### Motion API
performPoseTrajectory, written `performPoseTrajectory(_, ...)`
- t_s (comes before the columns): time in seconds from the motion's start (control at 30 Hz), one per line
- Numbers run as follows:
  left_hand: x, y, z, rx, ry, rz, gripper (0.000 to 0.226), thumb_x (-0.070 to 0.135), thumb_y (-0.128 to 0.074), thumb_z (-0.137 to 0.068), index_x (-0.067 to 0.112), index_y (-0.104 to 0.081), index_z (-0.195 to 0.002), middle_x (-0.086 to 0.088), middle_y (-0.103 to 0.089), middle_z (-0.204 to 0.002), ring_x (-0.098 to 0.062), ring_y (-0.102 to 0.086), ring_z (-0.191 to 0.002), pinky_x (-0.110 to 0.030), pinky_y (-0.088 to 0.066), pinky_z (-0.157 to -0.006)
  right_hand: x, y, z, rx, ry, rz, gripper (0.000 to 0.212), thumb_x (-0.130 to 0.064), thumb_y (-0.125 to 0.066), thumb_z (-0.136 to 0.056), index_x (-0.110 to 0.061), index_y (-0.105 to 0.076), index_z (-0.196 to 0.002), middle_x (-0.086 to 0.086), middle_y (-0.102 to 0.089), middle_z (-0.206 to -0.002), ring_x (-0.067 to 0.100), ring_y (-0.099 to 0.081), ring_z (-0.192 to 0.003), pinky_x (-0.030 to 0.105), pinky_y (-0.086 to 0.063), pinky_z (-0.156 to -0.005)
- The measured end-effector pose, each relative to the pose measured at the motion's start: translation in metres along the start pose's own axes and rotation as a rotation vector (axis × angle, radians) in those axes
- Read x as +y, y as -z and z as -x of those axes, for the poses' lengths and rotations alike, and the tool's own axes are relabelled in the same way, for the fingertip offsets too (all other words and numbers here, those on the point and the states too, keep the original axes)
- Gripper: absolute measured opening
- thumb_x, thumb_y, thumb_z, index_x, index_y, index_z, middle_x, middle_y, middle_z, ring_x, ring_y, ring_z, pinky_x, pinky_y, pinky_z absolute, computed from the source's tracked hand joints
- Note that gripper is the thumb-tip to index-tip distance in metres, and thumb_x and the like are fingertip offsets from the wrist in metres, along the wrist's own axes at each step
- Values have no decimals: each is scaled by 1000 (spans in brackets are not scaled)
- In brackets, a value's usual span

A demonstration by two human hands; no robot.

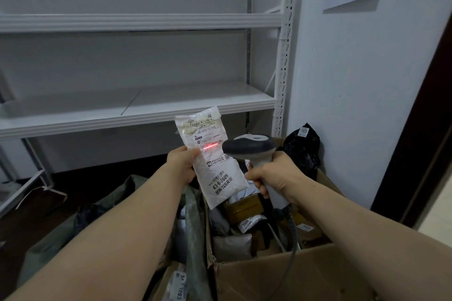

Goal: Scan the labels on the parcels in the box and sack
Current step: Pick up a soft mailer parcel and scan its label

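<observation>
Above open cardboard box (281,273), left hand (182,164) pinching white parcel (214,161) by its left edge, right hand (274,175) wrapped round scanner (252,148) handle, red line sitting across label, green sack (193,234) just left of box

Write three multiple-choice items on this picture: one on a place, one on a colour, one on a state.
1. Where does the red scan line fall?
A. on the shelf
B. on the label of the held parcel
C. on the cardboard box

2. What colour is the parcel in the left hand?
A. black
B. green
C. white

3. What is the right hand doing?
A. gripping the scanner
B. hanging open
C. pressing a box flap

Answers: 1 B, the line glows across the label's print; 2 C, its wrapper is white; 3 A, fingers curl round the handle.
</observation>
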State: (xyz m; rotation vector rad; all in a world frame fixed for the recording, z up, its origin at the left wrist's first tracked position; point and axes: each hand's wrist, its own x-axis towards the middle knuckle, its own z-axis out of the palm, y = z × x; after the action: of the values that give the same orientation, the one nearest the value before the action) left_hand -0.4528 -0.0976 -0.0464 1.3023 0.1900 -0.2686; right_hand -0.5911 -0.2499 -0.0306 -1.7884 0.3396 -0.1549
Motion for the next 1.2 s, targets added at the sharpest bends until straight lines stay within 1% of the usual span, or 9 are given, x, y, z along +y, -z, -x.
performPoseTrajectory(0.17, 1, 1, -1, 8, -11, -4, 17, -12, -51, -90, 1, -58, -82, -18, -61, -83, -29, -61, -71, -49, -51, -87, 0, 2, 0, 12, 10, -3, 21, 4, -67, -78, -3, -57, -61, 5, -51, -42, 14, -41, -31, 22, -40, -39)
performPoseTrajectory(0.37, 2, 2, -3, 16, -11, -4, 16, -13, -52, -89, 0, -60, -83, -23, -63, -99, -30, -62, -74, -50, -51, -86, -3, 1, -3, 5, 11, -4, 18, 4, -67, -77, -3, -57, -63, 7, -51, -44, 15, -41, -33, 25, -40, -42)
performPoseTrajectory(0.5, 4, 5, -5, 29, -12, 1, 15, -11, -53, -89, 1, -61, -86, -21, -63, -101, -30, -63, -78, -52, -50, -91, -4, 2, 4, -83, -26, 18, 7, 4, -66, -79, 0, -60, -78, 8, -52, -48, 13, -43, -34, 21, -40, -39)
performPoseTrajectory(0.6, 8, 10, -7, 65, -23, 12, 17, -9, -53, -91, 4, -59, -81, -17, -62, -91, -27, -61, -73, -45, -51, -83, 1, 4, 9, -148, -79, 144, 13, 0, -67, -80, 2, -61, -92, 7, -53, -51, 13, -45, -38, 23, -40, -41)
performPoseTrajectory(0.73, 14, 16, -13, 118, -26, 33, 17, -8, -54, -90, 4, -58, -79, -14, -61, -90, -22, -60, -68, -39, -50, -77, 10, 3, 11, -168, -95, 290, 11, 0, -66, -80, -4, -56, -80, 8, -52, -55, 13, -45, -40, 26, -40, -43)
performPoseTrajectory(0.87, 16, 18, -12, 139, -36, 50, 17, -10, -55, -89, 3, -62, -96, -13, -62, -85, -24, -60, -66, -39, -50, -76, 14, -2, 6, -173, -40, 314, 14, 0, -68, -77, -5, -55, -75, 5, -52, -51, 14, -46, -37, 25, -40, -40)
performPoseTrajectory(1.0, 15, 24, -17, 155, -36, 34, 15, -9, -53, -89, 3, -60, -83, -17, -63, -100, -24, -59, -68, -43, -52, -74, 14, -7, 4, -159, 4, 270, 20, 8, -65, -75, -5, -53, -67, 3, -49, -45, 12, -44, -31, 21, -36, -35)
performPoseTrajectory(1.1, 15, 25, -20, 163, -16, 41, 15, -11, -55, -87, 2, -61, -90, -17, -62, -96, -27, -61, -71, -46, -52, -83, 16, -8, 3, -160, 13, 265, 21, 9, -66, -74, -5, -53, -65, 3, -49, -44, 12, -44, -31, 21, -36, -35)
performPoseTrajectory(1.2, 15, 28, -23, 171, -3, 41, 18, -11, -57, -85, 5, -62, -80, -17, -66, -97, -32, -66, -82, -53, -52, -88, 19, -9, 2, -156, 9, 278, 18, 7, -67, -74, -5, -55, -67, 7, -51, -49, 14, -44, -33, 23, -38, -36)
